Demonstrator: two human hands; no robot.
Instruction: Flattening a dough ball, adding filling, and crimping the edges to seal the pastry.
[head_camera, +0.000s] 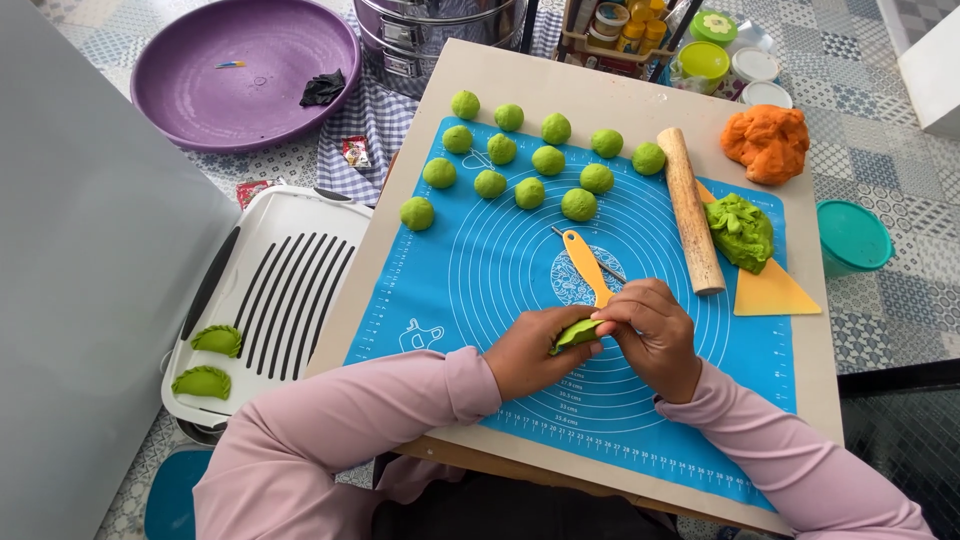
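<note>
Head view: left hand (528, 350) and right hand (655, 335) are pinching shut a folded green dough piece (577, 333) over the blue mat (480, 270), at six o'clock. Two finished dumplings (208, 360) are lying on the white tray (290, 215) at nine o'clock. Fourteen green dough balls (530, 192) are waiting at twelve o'clock; rolling pin (690, 210) and orange filling (768, 142) are lying toward two o'clock.

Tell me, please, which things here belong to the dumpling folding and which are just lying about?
In use: left hand, right hand, green dumpling, dough balls, blue mat, white tray.
Lying about: purple basin, teal cup, steel pot.
</note>
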